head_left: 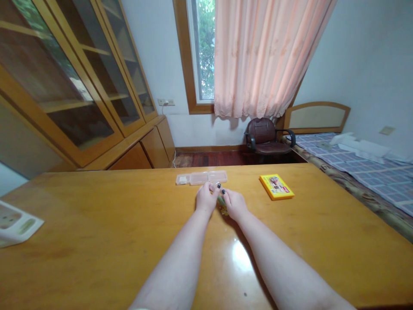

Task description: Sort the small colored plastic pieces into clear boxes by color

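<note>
My left hand (207, 197) and my right hand (235, 204) are together above the middle of the wooden table (97, 224). Both have their fingers curled around a small greenish-yellow thing (222, 203) held between them; I cannot make out what it is. Just beyond the fingertips lie three clear plastic cases (201, 177) in a row. A yellow box (276, 186) with a picture on its lid lies flat to the right of my right hand.
A white packet (14, 224) lies at the table's left edge. A glass-fronted wooden cabinet (71, 82) lines the left wall. Beyond the table stand a brown office chair (266, 137) under a pink curtain and a bed (364, 168) on the right.
</note>
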`<state>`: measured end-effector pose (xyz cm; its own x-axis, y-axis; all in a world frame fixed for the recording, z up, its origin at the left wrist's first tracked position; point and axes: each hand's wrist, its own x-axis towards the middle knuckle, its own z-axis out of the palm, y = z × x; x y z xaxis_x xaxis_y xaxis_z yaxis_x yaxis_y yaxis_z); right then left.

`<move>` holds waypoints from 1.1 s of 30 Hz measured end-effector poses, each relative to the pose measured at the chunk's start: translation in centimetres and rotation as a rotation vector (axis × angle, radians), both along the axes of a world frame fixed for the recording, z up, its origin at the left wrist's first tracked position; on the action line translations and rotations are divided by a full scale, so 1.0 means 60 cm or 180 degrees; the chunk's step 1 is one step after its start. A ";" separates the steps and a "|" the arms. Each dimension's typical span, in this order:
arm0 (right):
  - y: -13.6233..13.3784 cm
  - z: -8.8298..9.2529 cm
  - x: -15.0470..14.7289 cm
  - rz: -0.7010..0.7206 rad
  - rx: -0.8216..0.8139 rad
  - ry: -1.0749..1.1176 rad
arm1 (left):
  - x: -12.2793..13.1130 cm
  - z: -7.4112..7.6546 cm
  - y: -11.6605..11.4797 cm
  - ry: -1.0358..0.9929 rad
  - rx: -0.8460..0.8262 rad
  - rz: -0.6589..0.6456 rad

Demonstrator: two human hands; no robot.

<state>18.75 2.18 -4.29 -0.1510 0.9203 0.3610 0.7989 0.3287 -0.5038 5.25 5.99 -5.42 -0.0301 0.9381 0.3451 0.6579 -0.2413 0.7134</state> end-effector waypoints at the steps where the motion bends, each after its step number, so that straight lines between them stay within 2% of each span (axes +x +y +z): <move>1: 0.000 0.001 0.000 0.0001 -0.0012 0.0018 | 0.000 0.000 0.000 0.0010 0.0039 -0.0007; 6: 0.003 -0.007 0.001 0.0000 -0.0032 0.0196 | -0.001 0.000 0.001 -0.0050 0.0042 -0.0068; 12: 0.018 -0.023 0.012 -0.0355 -0.0113 0.1066 | -0.003 0.001 -0.002 -0.0255 -0.0234 -0.0416; 19: 0.026 -0.021 0.014 -0.0061 0.0009 0.1153 | -0.008 -0.009 0.014 -0.0920 -0.0129 -0.0615; 25: 0.045 -0.028 0.019 -0.0442 -0.0027 0.1506 | -0.011 -0.004 0.016 -0.1026 0.0065 -0.0688; 33: 0.052 -0.040 0.022 -0.0677 -0.0089 0.1488 | -0.010 0.005 0.008 -0.0930 0.0210 -0.0907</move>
